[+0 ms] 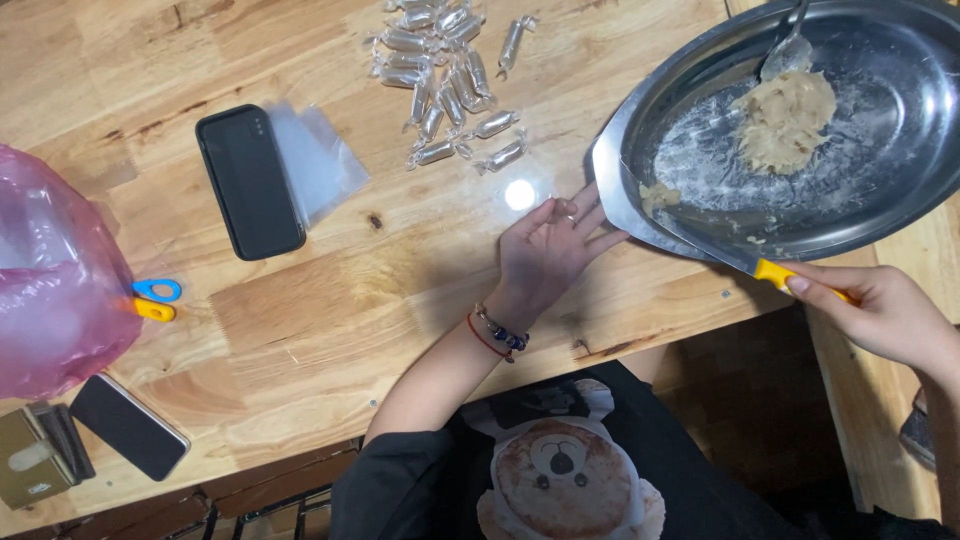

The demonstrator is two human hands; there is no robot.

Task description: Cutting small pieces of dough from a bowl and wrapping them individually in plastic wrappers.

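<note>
My left hand (551, 245) lies flat on the wooden table (330, 300), fingers apart, fingertips at the rim of a large oval metal tray (612, 175). My right hand (885, 310) grips the yellow handle of a knife (700, 235), whose blade reaches into the tray beside a small cut piece of dough (657, 195). A bigger lump of pale dough (785, 118) sits in the tray's middle, with a metal spoon (787, 50) resting above it. The tray floor is dusted with white powder.
Several wrapped candies (450, 85) lie in a pile at the table's far edge. A black phone (249, 181) lies on clear plastic sheets (318, 158). At the left are a pink plastic bag (55, 280), scissors (155, 299), another phone (130, 426) and a small box (35, 460).
</note>
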